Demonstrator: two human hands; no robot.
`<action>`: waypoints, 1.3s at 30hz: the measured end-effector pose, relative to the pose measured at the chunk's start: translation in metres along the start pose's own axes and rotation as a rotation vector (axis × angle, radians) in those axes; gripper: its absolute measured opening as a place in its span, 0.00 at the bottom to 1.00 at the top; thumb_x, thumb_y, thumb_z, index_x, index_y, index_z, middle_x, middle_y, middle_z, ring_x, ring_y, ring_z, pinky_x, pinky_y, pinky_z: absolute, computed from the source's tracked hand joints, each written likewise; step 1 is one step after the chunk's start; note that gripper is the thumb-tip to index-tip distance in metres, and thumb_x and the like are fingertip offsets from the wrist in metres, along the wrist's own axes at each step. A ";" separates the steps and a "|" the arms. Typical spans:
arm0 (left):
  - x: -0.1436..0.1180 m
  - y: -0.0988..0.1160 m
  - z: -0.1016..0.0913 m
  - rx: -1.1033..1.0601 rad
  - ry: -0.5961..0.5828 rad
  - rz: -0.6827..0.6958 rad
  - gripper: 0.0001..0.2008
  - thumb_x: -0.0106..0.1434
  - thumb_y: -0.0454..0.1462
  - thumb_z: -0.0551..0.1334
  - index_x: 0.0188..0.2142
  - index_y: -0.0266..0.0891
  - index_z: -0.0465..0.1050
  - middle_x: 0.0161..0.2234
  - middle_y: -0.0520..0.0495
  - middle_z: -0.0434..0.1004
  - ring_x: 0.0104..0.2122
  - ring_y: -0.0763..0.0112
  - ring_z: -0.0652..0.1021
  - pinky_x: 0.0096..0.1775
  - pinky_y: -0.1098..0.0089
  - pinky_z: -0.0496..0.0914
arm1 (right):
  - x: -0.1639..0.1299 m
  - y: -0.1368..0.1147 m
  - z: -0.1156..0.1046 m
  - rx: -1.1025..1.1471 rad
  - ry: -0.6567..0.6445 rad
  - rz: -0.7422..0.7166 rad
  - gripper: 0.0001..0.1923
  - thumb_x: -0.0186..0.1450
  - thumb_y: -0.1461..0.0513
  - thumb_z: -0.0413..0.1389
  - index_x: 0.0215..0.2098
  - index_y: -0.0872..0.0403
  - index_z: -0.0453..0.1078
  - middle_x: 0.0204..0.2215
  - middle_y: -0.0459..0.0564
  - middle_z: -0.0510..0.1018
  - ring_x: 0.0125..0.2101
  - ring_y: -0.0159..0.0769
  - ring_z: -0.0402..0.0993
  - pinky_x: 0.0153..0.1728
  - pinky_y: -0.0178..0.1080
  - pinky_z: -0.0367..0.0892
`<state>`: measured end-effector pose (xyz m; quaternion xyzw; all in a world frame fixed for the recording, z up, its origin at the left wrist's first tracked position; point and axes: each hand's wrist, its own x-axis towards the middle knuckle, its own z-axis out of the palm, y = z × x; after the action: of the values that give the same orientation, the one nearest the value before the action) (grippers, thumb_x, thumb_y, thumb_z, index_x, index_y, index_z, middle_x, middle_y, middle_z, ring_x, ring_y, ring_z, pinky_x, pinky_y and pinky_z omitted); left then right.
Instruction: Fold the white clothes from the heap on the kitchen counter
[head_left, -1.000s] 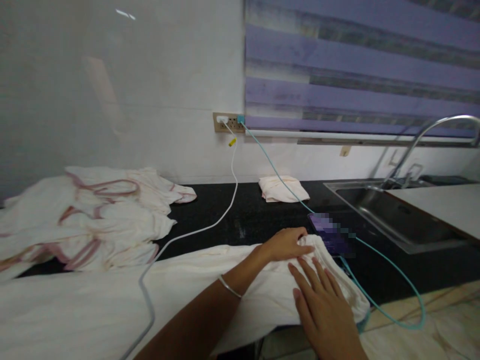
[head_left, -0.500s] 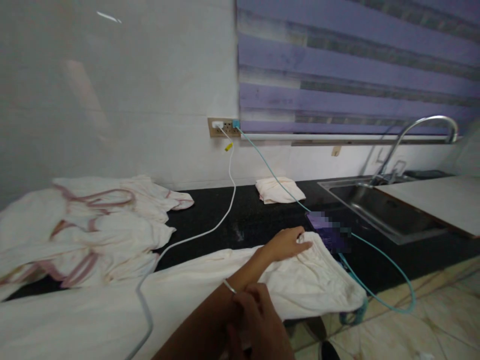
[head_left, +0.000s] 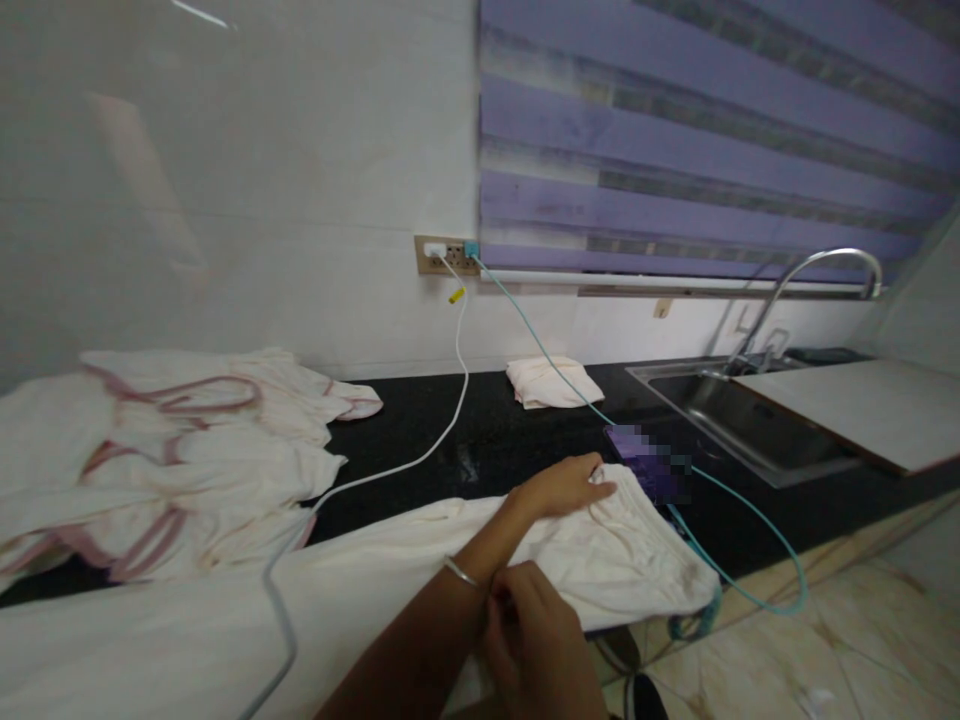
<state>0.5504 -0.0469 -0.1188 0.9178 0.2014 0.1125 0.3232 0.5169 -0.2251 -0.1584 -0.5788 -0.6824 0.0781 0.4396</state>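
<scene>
A long cream garment [head_left: 615, 560] lies spread along the front of the black counter [head_left: 480, 440]. My left hand [head_left: 564, 487] reaches across it and grips its gathered far-right end, a thin bangle on the wrist. My right hand [head_left: 534, 640] is low in the view, just beside my left wrist, with its fingers curled and pinching the garment's near edge. A phone [head_left: 646, 462] lies on the counter right behind my left hand, plugged into a teal cable [head_left: 757, 520].
A heap of cream cloth with pink trim [head_left: 172, 440] fills the counter's left. A white cable [head_left: 450, 410] runs from the wall socket [head_left: 446, 254] across the garment. A small folded cloth [head_left: 551, 381] sits by the wall; a sink [head_left: 757, 420] with a tap [head_left: 810, 280] is at right.
My right hand lifted from lying flat on the garment's right end and drew back beside my left wrist, fingers now curled. My left hand stayed put.
</scene>
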 end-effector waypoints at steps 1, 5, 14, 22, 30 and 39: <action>-0.002 0.001 -0.002 0.001 -0.009 -0.001 0.20 0.68 0.53 0.56 0.44 0.39 0.71 0.40 0.45 0.78 0.38 0.63 0.76 0.37 0.68 0.65 | 0.000 0.000 0.003 -0.019 0.021 0.015 0.08 0.66 0.69 0.51 0.38 0.51 0.68 0.32 0.47 0.77 0.31 0.34 0.76 0.31 0.31 0.66; -0.004 0.002 -0.009 -0.013 -0.049 -0.022 0.20 0.68 0.54 0.56 0.45 0.40 0.72 0.42 0.45 0.79 0.39 0.63 0.77 0.37 0.68 0.65 | 0.001 -0.001 0.013 -0.049 0.111 0.056 0.09 0.64 0.69 0.51 0.38 0.51 0.69 0.29 0.46 0.77 0.29 0.34 0.76 0.30 0.32 0.63; 0.000 0.000 -0.013 -0.027 -0.070 -0.043 0.19 0.69 0.51 0.56 0.46 0.40 0.71 0.43 0.45 0.78 0.40 0.63 0.76 0.39 0.67 0.66 | 0.010 -0.002 0.005 -0.099 0.156 0.006 0.09 0.64 0.69 0.51 0.37 0.51 0.71 0.27 0.45 0.76 0.25 0.32 0.74 0.27 0.31 0.62; 0.001 -0.011 -0.014 -0.183 -0.098 -0.051 0.16 0.67 0.50 0.59 0.43 0.39 0.72 0.41 0.48 0.78 0.40 0.67 0.75 0.42 0.69 0.68 | 0.027 0.002 0.006 -0.056 0.134 -0.004 0.11 0.65 0.68 0.49 0.39 0.52 0.73 0.29 0.47 0.77 0.26 0.31 0.74 0.26 0.30 0.63; 0.006 -0.014 -0.011 -0.298 -0.058 -0.069 0.18 0.69 0.49 0.57 0.46 0.36 0.72 0.41 0.46 0.78 0.39 0.68 0.76 0.43 0.68 0.70 | 0.029 0.001 0.003 0.145 0.063 0.246 0.09 0.66 0.66 0.51 0.40 0.53 0.72 0.30 0.48 0.79 0.27 0.32 0.77 0.28 0.30 0.67; -0.002 0.028 -0.038 -0.567 0.202 0.094 0.11 0.67 0.43 0.60 0.41 0.38 0.73 0.41 0.45 0.79 0.41 0.67 0.77 0.46 0.68 0.71 | 0.023 -0.003 0.012 0.876 -0.083 0.582 0.27 0.58 0.54 0.68 0.54 0.53 0.73 0.40 0.54 0.84 0.39 0.45 0.83 0.38 0.41 0.77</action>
<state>0.5444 -0.0467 -0.0721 0.7836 0.1505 0.2697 0.5391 0.5079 -0.2013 -0.1517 -0.5029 -0.4136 0.4977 0.5729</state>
